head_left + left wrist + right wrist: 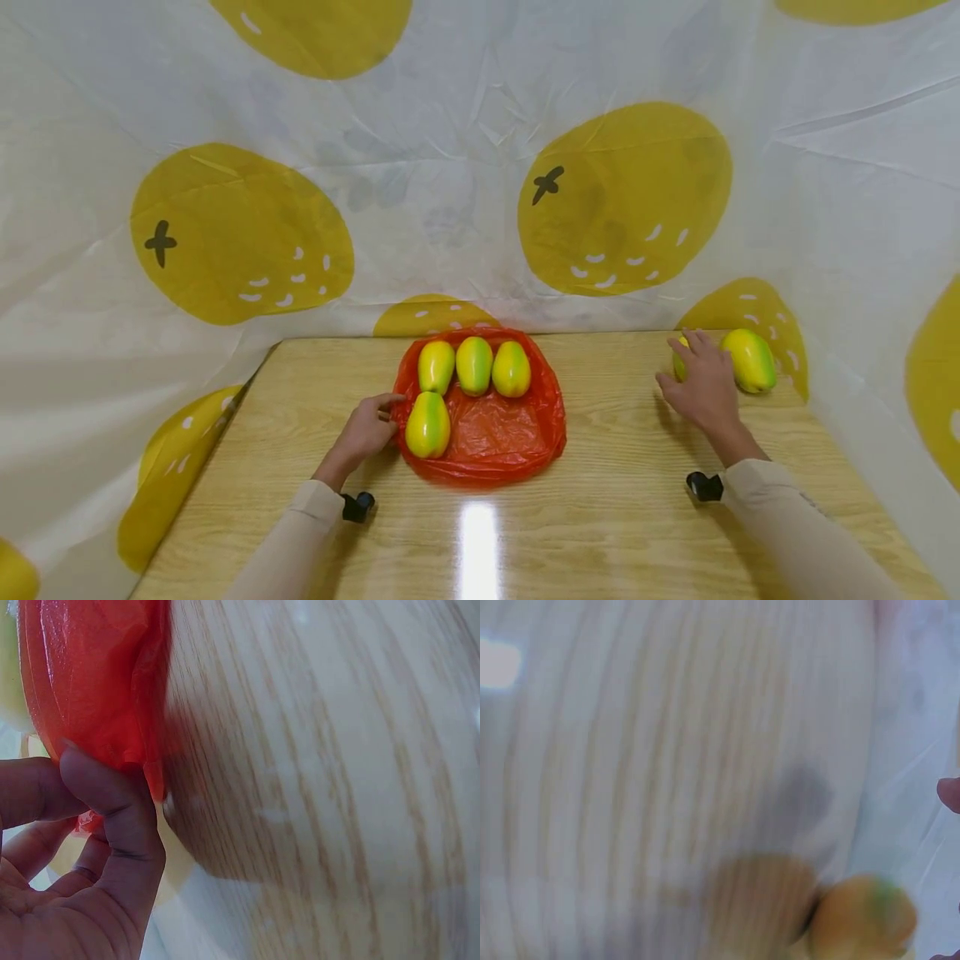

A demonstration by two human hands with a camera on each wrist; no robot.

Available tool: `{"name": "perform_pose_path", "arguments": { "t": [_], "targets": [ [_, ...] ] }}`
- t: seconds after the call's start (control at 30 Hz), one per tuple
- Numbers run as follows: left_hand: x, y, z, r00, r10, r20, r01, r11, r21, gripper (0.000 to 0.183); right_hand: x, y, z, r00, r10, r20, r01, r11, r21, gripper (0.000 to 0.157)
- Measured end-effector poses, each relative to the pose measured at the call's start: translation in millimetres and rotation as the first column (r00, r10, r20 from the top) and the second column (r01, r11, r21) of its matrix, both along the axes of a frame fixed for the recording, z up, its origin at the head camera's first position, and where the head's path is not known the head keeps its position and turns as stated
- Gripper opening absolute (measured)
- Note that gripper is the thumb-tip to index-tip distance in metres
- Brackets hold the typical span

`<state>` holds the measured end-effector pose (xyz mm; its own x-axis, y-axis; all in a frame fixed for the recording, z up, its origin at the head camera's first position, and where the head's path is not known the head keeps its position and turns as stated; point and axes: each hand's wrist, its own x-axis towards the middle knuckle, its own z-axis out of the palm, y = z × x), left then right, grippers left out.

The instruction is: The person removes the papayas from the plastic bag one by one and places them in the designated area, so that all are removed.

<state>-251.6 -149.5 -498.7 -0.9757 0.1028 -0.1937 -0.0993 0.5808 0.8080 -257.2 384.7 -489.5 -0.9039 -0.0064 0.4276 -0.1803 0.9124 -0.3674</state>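
Note:
A red plastic bag (498, 429), its rim spread wide, lies on the table with several glossy yellow-green mangoes in it. Three mangoes line its far side, and another mango (427, 425) sits at the near left. My left hand (367, 429) pinches the bag's left edge; the left wrist view shows thumb and finger on the red plastic (97, 682). At the far right, my right hand (705, 385) reaches over a mango (679, 358) it partly hides, fingers spread. Beside it rests another mango (748, 360). In the right wrist view a fingertip (950, 793) shows apart from the fruit.
The wooden table (600, 517) reaches back to a white cloth (442, 208) printed with large yellow fruits, which hangs behind and at both sides. A small black device (705, 486) sits at the right wrist, another black device (358, 506) at the left.

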Motion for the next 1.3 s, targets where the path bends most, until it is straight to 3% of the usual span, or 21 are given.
{"name": "perform_pose_path", "arguments": {
  "t": [0.17,0.43,0.63,0.97,1.3],
  "targets": [
    [1.4,-2.2,-0.2,1.0,-0.007,0.006,0.007,1.0,0.015,0.057,5.2,-28.5,6.7,0.998,0.061,0.002,-0.06,0.994,-0.096,0.06],
    [1.5,-0.8,2.3,1.0,-0.012,0.007,0.012,1.0,0.005,0.057,17.9,-75.9,16.5,0.981,0.112,0.159,-0.077,0.974,-0.212,0.064],
    [-0.5,-1.1,-0.4,1.0,-0.013,0.002,0.013,1.0,-0.003,0.056,25.3,-108.1,17.4,0.961,0.159,0.225,-0.09,0.952,-0.291,0.065],
    [-3.4,0.3,-0.5,1.0,-0.01,0.014,0.01,1.0,0.004,0.057,34.1,-146.2,16.1,0.948,0.234,0.215,-0.139,0.913,-0.383,0.064],
    [-2.8,-0.4,0.1,1.0,-0.007,0.01,0.007,1.0,0.01,0.056,36.9,-170.0,15.7,0.948,0.27,0.171,-0.201,0.919,-0.339,0.061]
  ]
}}
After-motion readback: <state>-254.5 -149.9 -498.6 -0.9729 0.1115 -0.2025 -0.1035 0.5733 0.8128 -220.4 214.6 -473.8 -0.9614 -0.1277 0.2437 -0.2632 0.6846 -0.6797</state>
